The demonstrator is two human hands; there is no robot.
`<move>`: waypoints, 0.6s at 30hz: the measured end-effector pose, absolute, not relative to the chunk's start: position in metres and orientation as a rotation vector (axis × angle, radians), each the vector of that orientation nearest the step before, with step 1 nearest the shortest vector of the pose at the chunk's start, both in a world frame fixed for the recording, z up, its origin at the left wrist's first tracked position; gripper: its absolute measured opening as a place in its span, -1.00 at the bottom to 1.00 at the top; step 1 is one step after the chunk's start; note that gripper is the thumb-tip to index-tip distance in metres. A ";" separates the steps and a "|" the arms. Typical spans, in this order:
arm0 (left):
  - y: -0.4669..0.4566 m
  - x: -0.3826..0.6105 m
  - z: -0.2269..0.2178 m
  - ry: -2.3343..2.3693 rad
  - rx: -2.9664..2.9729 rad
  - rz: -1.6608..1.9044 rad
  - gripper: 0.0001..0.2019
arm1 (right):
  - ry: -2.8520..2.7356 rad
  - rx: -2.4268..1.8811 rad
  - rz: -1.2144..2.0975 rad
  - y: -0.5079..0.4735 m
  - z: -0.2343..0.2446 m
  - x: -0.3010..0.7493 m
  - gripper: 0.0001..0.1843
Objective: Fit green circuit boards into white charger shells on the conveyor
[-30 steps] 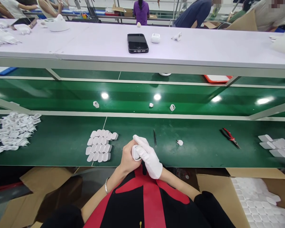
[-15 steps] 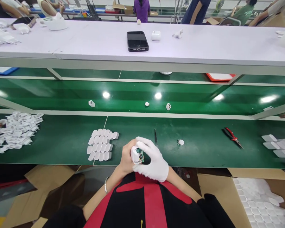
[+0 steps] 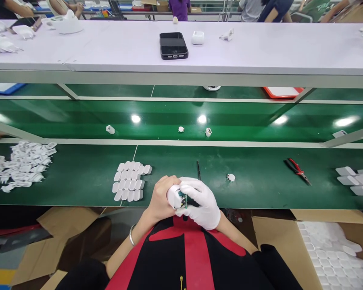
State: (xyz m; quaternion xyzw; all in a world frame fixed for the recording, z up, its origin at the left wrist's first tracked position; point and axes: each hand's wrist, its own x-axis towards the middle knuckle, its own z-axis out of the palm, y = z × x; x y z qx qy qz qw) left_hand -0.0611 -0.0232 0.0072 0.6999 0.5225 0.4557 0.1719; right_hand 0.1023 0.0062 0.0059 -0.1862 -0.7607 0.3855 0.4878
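My bare left hand (image 3: 161, 198) is wrapped round a white plastic charger housing (image 3: 173, 196), held in front of my chest over the bench's front edge. My right hand (image 3: 204, 207), in a white glove, pinches a green circuit board (image 3: 183, 199) at the housing's right end. How deep the board sits inside cannot be made out. Left of my hands, several white housings (image 3: 128, 181) stand in rows. A thin black tool (image 3: 199, 170) lies just beyond my right hand, and a small round white part (image 3: 230, 177) is to its right.
Red-handled pliers (image 3: 297, 171) lie at the right. A heap of white parts (image 3: 30, 163) is at the left. Along the green belt (image 3: 157, 112) sit small white pieces. A phone (image 3: 173, 46) rests on the shelf above. Cardboard boxes (image 3: 278, 245) flank me below the bench.
The board and my gloved hand have shifted slightly to the right. The small pieces on the green belt have moved left. A person's hand at the heap has drawn back.
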 end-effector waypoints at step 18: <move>-0.030 -0.062 0.028 1.648 2.089 1.191 -0.84 | -1.733 -0.458 0.971 0.003 0.003 0.097 -0.34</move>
